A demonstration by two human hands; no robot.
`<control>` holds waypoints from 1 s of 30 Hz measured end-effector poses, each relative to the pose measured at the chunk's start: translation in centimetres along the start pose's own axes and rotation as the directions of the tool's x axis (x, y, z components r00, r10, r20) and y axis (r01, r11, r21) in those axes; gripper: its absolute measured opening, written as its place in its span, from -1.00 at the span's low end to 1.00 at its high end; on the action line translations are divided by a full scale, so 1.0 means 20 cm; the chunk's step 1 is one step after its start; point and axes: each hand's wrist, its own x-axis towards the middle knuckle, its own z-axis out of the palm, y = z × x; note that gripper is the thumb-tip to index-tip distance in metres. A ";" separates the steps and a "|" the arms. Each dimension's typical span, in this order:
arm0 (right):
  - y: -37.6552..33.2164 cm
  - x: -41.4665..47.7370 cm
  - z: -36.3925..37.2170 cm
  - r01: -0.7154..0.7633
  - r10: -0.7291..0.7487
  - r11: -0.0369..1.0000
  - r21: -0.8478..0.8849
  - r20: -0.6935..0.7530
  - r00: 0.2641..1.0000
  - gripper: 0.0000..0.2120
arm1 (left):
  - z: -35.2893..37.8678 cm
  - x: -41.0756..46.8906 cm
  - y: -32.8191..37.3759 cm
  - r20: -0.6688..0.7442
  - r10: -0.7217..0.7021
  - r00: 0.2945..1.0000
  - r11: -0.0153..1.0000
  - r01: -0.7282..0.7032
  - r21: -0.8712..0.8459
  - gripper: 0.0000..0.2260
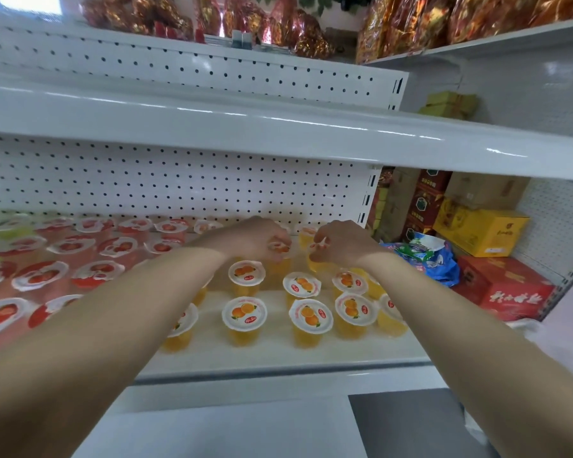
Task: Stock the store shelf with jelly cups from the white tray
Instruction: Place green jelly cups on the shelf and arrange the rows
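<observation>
Both my arms reach deep into the white shelf. My left hand grips the lid rim of an orange jelly cup from above. Just to its right, my right hand grips another orange jelly cup the same way. Both cups stand near the pegboard back wall, behind several orange jelly cups standing in rows. Red strawberry jelly cups fill the shelf's left half. The white tray is not in view.
An upper shelf overhangs the hands. Right of the cups lie a blue plastic bag, red boxes and a yellow box. Green-lidded cups sit at the far left. Red and gold packets fill the top shelf.
</observation>
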 end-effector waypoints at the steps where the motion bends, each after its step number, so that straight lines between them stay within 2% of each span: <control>1: 0.00 0.01 0.01 0.002 -0.002 1.000 0.012 -0.008 1.000 -0.58 | 0.00 0.00 0.00 -0.001 -0.012 1.000 1.000 0.012 -0.001 -0.61; 5: 0.00 0.03 0.02 0.009 -0.009 0.999 0.032 -0.013 1.000 -0.60 | 0.01 0.00 0.00 -0.014 -0.031 0.999 1.000 0.031 -0.006 -0.61; 9: 0.02 0.00 -0.01 0.000 0.000 0.999 0.049 -0.007 1.000 -0.49 | 0.00 -0.02 0.00 -0.058 -0.029 0.998 1.000 0.029 -0.001 -0.60; 13: 0.05 -0.06 -0.06 -0.045 0.048 0.997 0.068 -0.041 0.998 -0.54 | -0.02 -0.05 0.04 -0.126 0.044 0.991 0.996 -0.054 -0.077 -0.68; 18: 0.06 -0.20 -0.12 -0.075 0.075 0.997 -0.001 0.028 0.997 -0.63 | -0.02 -0.10 0.19 -0.003 0.130 0.992 0.988 -0.130 -0.082 -0.64; 22: 0.05 -0.32 -0.12 -0.111 0.114 0.993 -0.038 0.073 0.991 -0.55 | 0.02 -0.13 0.23 0.119 0.155 0.981 0.988 -0.156 -0.003 -0.57; 26: 0.01 -0.40 -0.09 -0.092 0.102 0.989 -0.112 0.085 0.991 -0.41 | 0.06 -0.16 0.22 0.102 0.180 0.978 0.983 -0.181 0.010 -0.59; 30: -0.03 -0.42 -0.07 -0.122 0.130 0.982 -0.145 0.052 0.990 -0.43 | 0.08 -0.18 0.22 0.074 0.166 0.983 0.986 -0.168 0.015 -0.61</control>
